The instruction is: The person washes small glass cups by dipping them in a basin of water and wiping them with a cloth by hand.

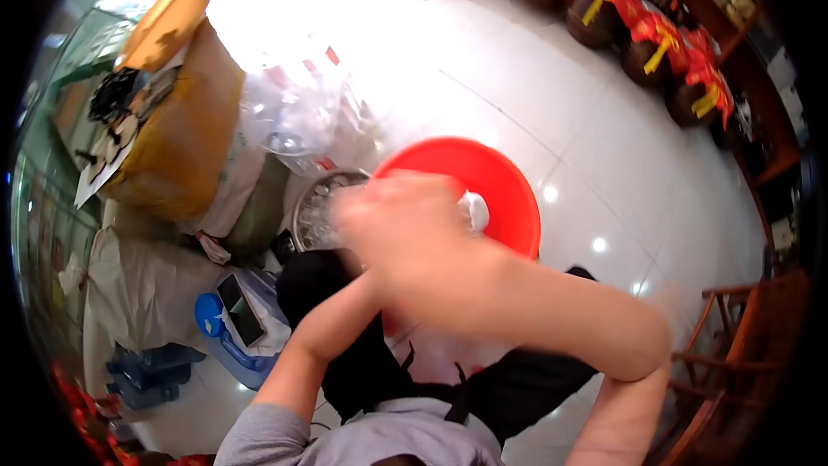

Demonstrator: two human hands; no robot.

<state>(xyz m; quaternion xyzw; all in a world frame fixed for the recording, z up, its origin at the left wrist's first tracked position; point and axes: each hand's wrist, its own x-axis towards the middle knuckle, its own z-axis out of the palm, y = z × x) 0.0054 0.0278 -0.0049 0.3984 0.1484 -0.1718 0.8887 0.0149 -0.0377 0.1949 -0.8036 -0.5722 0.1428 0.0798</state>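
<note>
My right hand [401, 220] reaches across to the left over the gap between a red basin [509, 198] and a round metal bowl [302, 211]. It is smeared by motion, and whether it holds anything does not show. My left forearm [332, 319] comes up from below, and its hand is hidden behind the right hand and wrist. A white object [474, 210] sits inside the red basin, partly covered by my hand. Clear, shiny pieces [317, 214] fill the metal bowl, too indistinct to name.
Clear plastic bags [297, 112] lie behind the bowl. A large brown box [194, 134] carries an orange basin [164, 22]. On the left, a phone [240, 311] rests by a blue container [241, 362]. Dark jars with red cloth [595, 17] line the back; a wooden chair [733, 354] stands right.
</note>
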